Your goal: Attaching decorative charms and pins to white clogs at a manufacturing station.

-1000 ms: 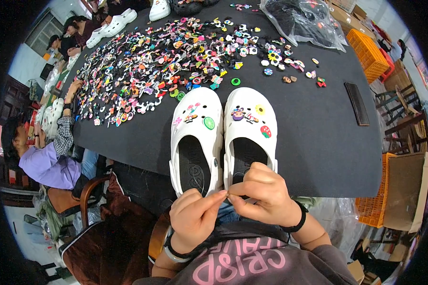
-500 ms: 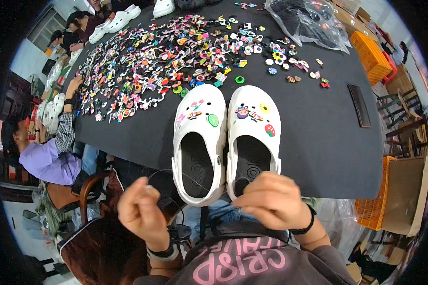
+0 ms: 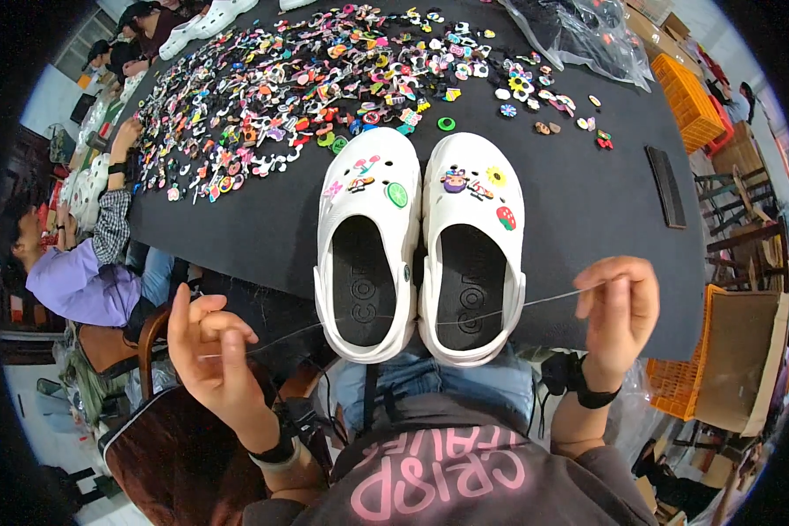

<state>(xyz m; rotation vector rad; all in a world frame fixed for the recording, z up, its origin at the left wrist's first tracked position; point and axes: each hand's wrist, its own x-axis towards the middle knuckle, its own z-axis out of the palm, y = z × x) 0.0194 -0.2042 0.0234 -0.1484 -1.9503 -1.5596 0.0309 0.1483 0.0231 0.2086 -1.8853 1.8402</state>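
Observation:
A pair of white clogs (image 3: 368,167) with black insoles stands side by side at the table's near edge, toes pointing away from me. Colourful shoe charms sit in their uppers, among them a lime slice (image 3: 396,195), a strawberry (image 3: 506,218) and a yellow flower (image 3: 496,176). A thin pale thread (image 3: 548,299) stretches across the clogs' heel openings between my hands. My right hand (image 3: 621,311) pinches one end between thumb and fingers, right of the clogs. To their left, my left hand (image 3: 212,355) has the other end across its partly curled fingers, forefinger raised.
A wide heap of loose charms (image 3: 280,105) covers the far left of the black table (image 3: 587,228). A clear plastic bag (image 3: 579,39) lies at the back right, a dark flat strip (image 3: 665,187) near the right edge. Another person (image 3: 88,285) sits at left, reaching toward the heap.
My hands have moved apart, the right one outward to the right and the left one to the left. The thread now spans straighter across the clogs, which appear slightly higher in view.

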